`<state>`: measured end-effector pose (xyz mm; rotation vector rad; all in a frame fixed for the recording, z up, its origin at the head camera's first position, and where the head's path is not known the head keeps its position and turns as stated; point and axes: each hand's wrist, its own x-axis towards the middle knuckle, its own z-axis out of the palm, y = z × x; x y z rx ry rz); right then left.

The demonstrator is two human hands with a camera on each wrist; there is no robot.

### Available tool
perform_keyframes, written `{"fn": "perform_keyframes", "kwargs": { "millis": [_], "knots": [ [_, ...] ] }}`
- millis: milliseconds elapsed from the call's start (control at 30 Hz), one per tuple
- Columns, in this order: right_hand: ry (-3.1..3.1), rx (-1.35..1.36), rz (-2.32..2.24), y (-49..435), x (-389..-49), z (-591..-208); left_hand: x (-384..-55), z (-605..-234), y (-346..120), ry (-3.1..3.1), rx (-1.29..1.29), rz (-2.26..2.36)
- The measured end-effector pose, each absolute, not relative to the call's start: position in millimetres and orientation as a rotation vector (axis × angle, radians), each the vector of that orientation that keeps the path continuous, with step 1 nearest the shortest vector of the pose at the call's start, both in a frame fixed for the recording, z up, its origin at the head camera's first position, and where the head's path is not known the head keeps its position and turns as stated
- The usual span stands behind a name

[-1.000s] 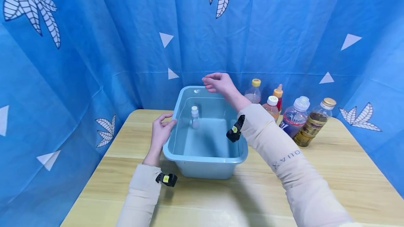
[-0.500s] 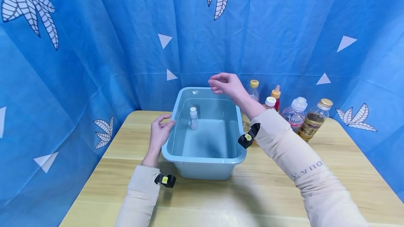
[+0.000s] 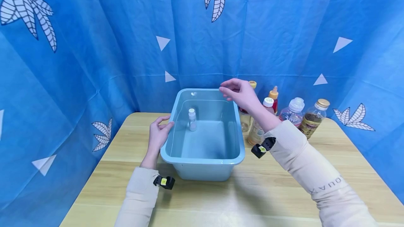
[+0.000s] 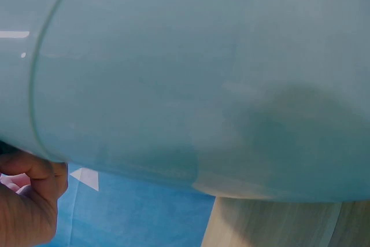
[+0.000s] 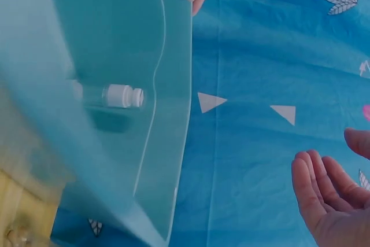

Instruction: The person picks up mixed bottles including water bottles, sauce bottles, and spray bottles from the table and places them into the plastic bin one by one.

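Observation:
A light blue plastic basin [image 3: 202, 160] stands on the wooden table. Inside, near its left wall, a small clear bottle with a white cap [image 3: 192, 120] stands upright; it also shows in the right wrist view, where the bottle [image 5: 119, 96] appears sideways. My left hand [image 3: 159, 134] pinches the basin's left rim between thumb and fingers. Above the far right corner of the basin is my right hand [image 3: 241, 94], its fingers loosely bent. Nothing is between the thumb and fingers of that right hand [image 5: 335, 192] in the right wrist view.
Right of the basin stand several bottles: a white-capped one [image 3: 256, 134], a red sauce bottle with an orange nozzle [image 3: 274, 97], a clear-capped one [image 3: 291, 115] and a gold-capped one [image 3: 312, 120]. A yellow-capped bottle [image 3: 244, 120] is partly behind my right hand. A blue curtain [image 3: 126, 45] surrounds the table.
My right hand has moved right and slightly down, from over the basin's far edge to its far right corner. My left hand stays at the rim, and the small bottle remains standing inside.

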<state>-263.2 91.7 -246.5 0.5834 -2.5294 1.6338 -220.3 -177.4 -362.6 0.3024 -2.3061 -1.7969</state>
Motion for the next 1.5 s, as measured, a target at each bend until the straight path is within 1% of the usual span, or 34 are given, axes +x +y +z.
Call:
{"fn": "perform_keyframes", "kwargs": {
  "millis": [400,1000,1200,1500],
  "knots": [
    [-2.478,0.534,1.399,116,-256,-272,-224,-365,-180,-2.301,0.287,-1.802],
    [-2.248,0.347,1.308,150,-245,-297,-224,-364,-181,-2.298,0.278,-1.814],
    [-2.192,0.293,1.353,159,-242,-303,-224,-363,-180,-2.304,0.287,-1.816],
    [-2.142,0.176,1.312,172,-246,-313,-225,-364,-181,-2.295,0.279,-1.809]
  ]
}}
